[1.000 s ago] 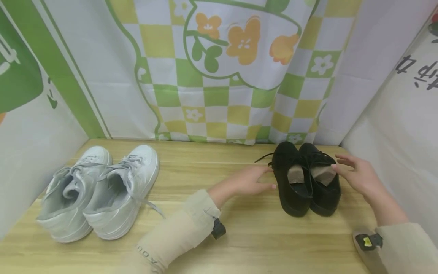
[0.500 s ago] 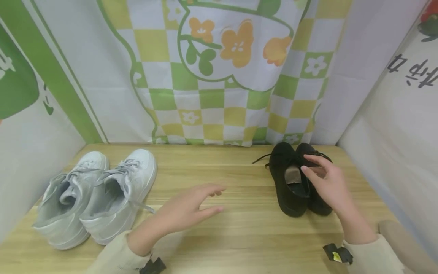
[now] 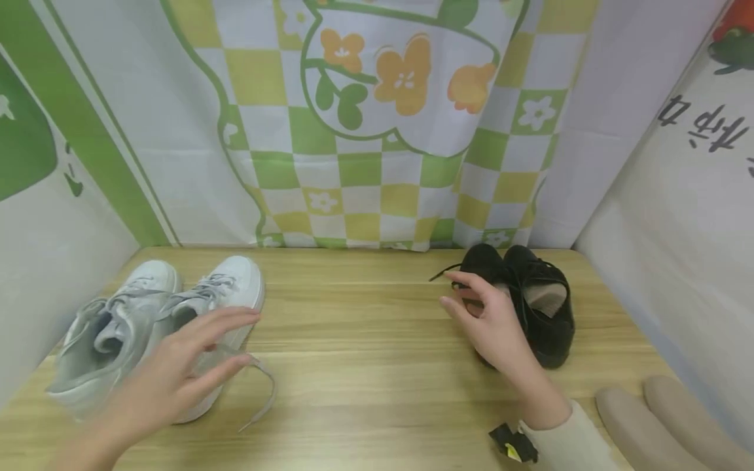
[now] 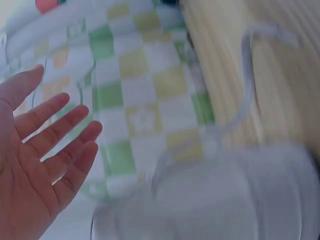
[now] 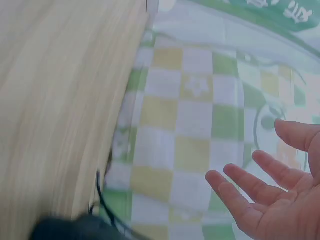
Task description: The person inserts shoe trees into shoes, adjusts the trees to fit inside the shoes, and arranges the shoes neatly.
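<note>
A pair of white sneakers (image 3: pixel 241 281) stands at the left of the wooden surface, with one lace trailing to the right. My left hand (image 3: pixel 171 373) hovers over the right-hand sneaker, fingers spread and holding nothing; in the left wrist view the palm shows bare beside the blurred sneaker (image 4: pixel 210 200). At the right stands a pair of black lace-up shoes (image 3: pixel 554 327) with beige pieces inside. My right hand (image 3: pixel 489 320) passes above the left black shoe, hiding much of it. Its fingers are loosely bent around nothing, and the right wrist view shows the palm bare too.
The wooden surface (image 3: pixel 353 366) runs between the two pairs. Behind it hangs a checked green and yellow cloth (image 3: pixel 365 170), with white side walls left and right. Two beige rounded shoe toes (image 3: pixel 636 425) show at the lower right.
My left hand has moved left, from beside the black shoes to over the white sneakers. My right hand has moved left across the black shoes, which stay in place. The beige toes are more exposed.
</note>
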Tool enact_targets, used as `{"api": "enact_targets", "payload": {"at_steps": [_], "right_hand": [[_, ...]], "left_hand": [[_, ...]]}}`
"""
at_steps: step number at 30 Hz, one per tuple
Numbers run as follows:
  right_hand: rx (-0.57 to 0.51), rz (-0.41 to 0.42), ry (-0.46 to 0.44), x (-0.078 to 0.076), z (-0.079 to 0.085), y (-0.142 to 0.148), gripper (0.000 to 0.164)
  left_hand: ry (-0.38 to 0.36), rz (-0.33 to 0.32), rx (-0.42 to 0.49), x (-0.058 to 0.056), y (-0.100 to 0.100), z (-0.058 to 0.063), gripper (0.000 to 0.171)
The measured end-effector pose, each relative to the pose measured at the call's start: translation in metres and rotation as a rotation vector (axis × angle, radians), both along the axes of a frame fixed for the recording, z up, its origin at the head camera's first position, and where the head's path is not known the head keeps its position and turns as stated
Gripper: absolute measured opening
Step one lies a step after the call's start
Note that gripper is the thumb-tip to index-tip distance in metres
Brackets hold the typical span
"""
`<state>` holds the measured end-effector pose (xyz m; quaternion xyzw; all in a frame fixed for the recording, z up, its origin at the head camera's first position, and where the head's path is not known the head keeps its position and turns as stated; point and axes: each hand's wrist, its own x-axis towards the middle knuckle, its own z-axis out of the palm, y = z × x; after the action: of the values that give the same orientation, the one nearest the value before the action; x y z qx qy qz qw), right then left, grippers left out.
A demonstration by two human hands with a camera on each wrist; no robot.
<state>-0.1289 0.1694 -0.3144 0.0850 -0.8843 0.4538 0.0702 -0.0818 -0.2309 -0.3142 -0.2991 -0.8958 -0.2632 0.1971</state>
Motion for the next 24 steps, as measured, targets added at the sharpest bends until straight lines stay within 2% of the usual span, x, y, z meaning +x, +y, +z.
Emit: {"api": "enact_targets", "payload": {"at_steps": [3,7,11,15,18,21,24], "right_hand": [[-0.013,0.031,-0.007,-0.004,-0.004,-0.019,0.046],[-0.047,0.073,-0.015,-0.008,-0.012,-0.048,0.048],[-0.086,0.134,-0.043,-0.009,-0.018,-0.078,0.05],[-0.117,0.231,-0.072,-0.009,-0.02,-0.105,0.05],[-0.131,0.297,-0.093,-0.009,-0.02,-0.124,0.052],[-0.118,0.33,-0.108,-0.009,-0.021,-0.142,0.054],[-0.094,0.348,-0.115,-0.007,-0.021,-0.16,0.054]], "left_hand": [[0.043,0.061,0.004,0.003,-0.022,0.002,0.064],[0.075,0.167,-0.061,0.007,-0.049,-0.001,0.062],[0.088,0.201,-0.07,0.01,-0.078,-0.008,0.059],[0.145,0.223,0.029,0.01,-0.105,-0.01,0.05],[0.176,0.244,0.142,0.006,-0.123,-0.011,0.046],[0.132,0.283,0.222,0.001,-0.144,-0.017,0.048],[0.058,0.334,0.265,-0.001,-0.166,-0.029,0.055]]}}
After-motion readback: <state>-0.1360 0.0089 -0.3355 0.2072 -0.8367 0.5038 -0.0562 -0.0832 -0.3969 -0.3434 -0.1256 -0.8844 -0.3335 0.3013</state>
